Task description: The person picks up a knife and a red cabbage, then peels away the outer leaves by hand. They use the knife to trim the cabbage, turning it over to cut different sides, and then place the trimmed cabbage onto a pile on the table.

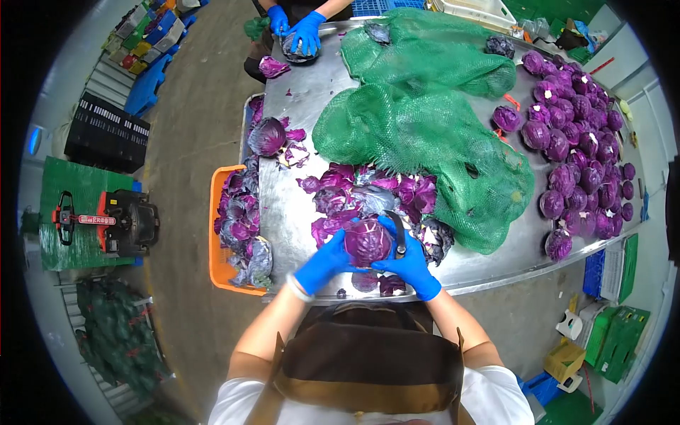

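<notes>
The steel tabletop [304, 92] carries big green net bags [425, 134] and loose purple leaves [340, 191]. At its near edge is one red cabbage [367, 242]. The left hand [322, 263] wraps its fingers around the cabbage's left side. The right hand [411, 265] presses the other side, fingers clenched on a knife [400, 234]. To trim well, the left hand should hold firm, and the blade should point away from those fingers.
</notes>
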Available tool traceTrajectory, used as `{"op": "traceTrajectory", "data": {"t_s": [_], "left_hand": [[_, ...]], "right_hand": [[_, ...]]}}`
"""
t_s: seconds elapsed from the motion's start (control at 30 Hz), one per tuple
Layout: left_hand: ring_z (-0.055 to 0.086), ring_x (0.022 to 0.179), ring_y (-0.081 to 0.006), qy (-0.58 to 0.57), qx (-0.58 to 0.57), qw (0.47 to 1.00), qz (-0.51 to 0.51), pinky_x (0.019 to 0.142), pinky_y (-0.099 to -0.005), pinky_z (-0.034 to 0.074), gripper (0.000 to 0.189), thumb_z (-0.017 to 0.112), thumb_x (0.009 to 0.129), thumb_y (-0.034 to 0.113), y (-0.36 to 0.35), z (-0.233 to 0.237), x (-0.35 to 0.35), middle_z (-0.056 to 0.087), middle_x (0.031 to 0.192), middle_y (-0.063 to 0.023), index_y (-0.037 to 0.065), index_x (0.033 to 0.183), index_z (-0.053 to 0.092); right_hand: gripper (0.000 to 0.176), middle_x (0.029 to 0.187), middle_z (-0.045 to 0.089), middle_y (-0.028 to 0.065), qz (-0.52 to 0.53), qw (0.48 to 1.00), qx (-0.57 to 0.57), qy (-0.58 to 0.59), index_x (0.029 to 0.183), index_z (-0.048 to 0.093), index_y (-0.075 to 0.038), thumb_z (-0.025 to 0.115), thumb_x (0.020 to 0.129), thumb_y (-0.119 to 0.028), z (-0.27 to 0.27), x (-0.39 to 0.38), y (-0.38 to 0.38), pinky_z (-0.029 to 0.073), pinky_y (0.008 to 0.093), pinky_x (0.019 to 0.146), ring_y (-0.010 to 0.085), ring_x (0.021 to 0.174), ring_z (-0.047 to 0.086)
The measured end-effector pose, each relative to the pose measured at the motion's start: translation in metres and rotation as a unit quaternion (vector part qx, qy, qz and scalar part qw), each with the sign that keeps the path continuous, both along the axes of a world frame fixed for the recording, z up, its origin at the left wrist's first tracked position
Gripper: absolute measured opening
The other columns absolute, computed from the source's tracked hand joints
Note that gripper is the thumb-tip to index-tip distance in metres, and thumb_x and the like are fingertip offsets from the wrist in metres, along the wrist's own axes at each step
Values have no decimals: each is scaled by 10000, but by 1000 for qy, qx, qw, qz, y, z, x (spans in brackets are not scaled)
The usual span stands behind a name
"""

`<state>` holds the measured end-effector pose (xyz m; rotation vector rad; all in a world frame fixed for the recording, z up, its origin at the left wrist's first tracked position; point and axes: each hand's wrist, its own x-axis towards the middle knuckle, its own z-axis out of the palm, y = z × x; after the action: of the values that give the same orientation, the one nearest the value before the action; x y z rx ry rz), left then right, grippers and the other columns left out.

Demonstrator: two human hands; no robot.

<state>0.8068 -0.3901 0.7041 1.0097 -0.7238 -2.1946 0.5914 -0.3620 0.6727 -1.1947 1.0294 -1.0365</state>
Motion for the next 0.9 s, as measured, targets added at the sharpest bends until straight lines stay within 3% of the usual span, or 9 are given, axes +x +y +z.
{"op": "traceTrajectory", "data": {"t_s": [0.07, 0.13, 0.27, 0.37, 0.47, 0.6, 0.63, 0.73, 0.9], "left_hand": [[526, 1228, -205, -159, -175, 971, 27, 1011, -340, 476, 850, 821, 731, 36, 8, -16, -2, 511, 1365, -97, 61, 1450, 369], [507, 1248, -205, -134, -134, 981, 49, 1045, -351, 446, 941, 884, 669, 92, 4, -9, 4, 502, 1360, -105, 60, 1454, 365], [491, 1268, -228, -257, -290, 920, -51, 1072, -374, 415, 981, 904, 642, 156, 2, -6, 17, 482, 1378, -121, 57, 1455, 366], [474, 1290, -255, -266, -309, 909, -86, 1101, -384, 379, 1002, 907, 640, 193, 2, -2, 19, 457, 1401, -144, 73, 1473, 363], [466, 1307, -271, -286, -371, 876, -113, 1109, -393, 369, 1016, 899, 657, 206, 3, -3, 17, 450, 1407, -155, 83, 1496, 339], [400, 1374, -303, -272, -350, 891, -93, 1151, -415, 312, 1103, 892, 608, 173, 6, -5, 13, 382, 1501, -147, 89, 1529, 291], [379, 1390, -300, -270, -352, 892, -86, 1163, -413, 293, 1135, 885, 579, 164, 5, 4, 8, 360, 1527, -135, 95, 1536, 280], [383, 1389, -289, -301, -427, 853, 2, 1162, -407, 297, 1108, 866, 588, 155, 5, 2, 2, 364, 1526, -129, 96, 1532, 290], [423, 1342, -346, -400, -500, 768, 21, 1136, -431, 330, 1026, 812, 566, 164, -8, 10, 3, 425, 1479, -149, 70, 1481, 360]], "right_hand": [[870, 1387, 545, 123, 18, 999, 20, 38, 1418, 470, -36, 892, 683, -232, 12, 4, -8, 399, 365, 1079, 215, 1266, 527], [744, 1293, 608, 130, 13, 995, -48, 85, 1354, 543, -44, 871, 715, -241, 16, 2, -19, 455, 350, 1005, 218, 1182, 590], [561, 1109, 683, 129, 42, 964, -173, 195, 1250, 626, -45, 823, 762, -238, 42, -10, -31, 541, 334, 806, 248, 944, 690], [517, 1043, 694, 119, 140, 902, -303, 274, 1227, 637, -78, 775, 770, -275, 49, -16, -37, 555, 363, 660, 282, 786, 695], [482, 1044, 696, 84, 175, 827, -378, 378, 1199, 650, -132, 789, 743, -204, 51, -17, -36, 546, 340, 630, 256, 757, 694], [222, 756, 654, 140, -27, 857, -217, 466, 934, 674, -84, 714, 791, -249, 23, 7, -25, 509, 419, 575, 301, 645, 646], [153, 708, 633, 157, -155, 926, -174, 298, 854, 665, -65, 690, 818, -212, 11, -3, -37, 494, 411, 574, 317, 619, 631], [152, 741, 653, 149, -221, 926, -68, 299, 875, 678, -55, 691, 829, -199, 3, -29, -56, 488, 396, 579, 319, 630, 636], [245, 944, 694, 114, -150, 961, -158, 172, 1022, 688, -62, 738, 797, -145, 47, 6, -34, 536, 338, 735, 247, 817, 682]]}}
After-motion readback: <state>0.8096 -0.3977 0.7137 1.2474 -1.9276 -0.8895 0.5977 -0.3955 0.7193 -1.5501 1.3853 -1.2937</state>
